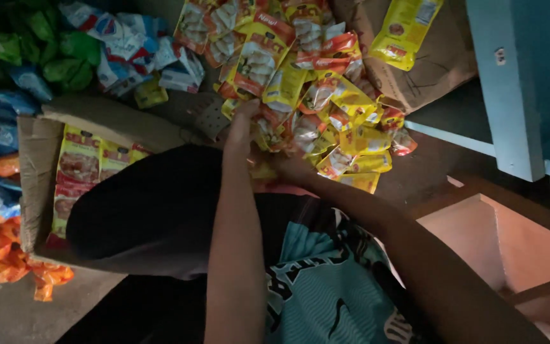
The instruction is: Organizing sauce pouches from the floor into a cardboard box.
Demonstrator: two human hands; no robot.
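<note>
- Two hands: left hand (pixel 242 127) and right hand (pixel 286 167) reach into one heap of yellow-red snack sachets (pixel 313 95), too many to count; whether either grips cannot be told.
- One cardboard box (pixel 36 165) at left holds more sachets.
- Green packets (pixel 52 48) and blue-white packets (pixel 128 44) lie behind.
</note>
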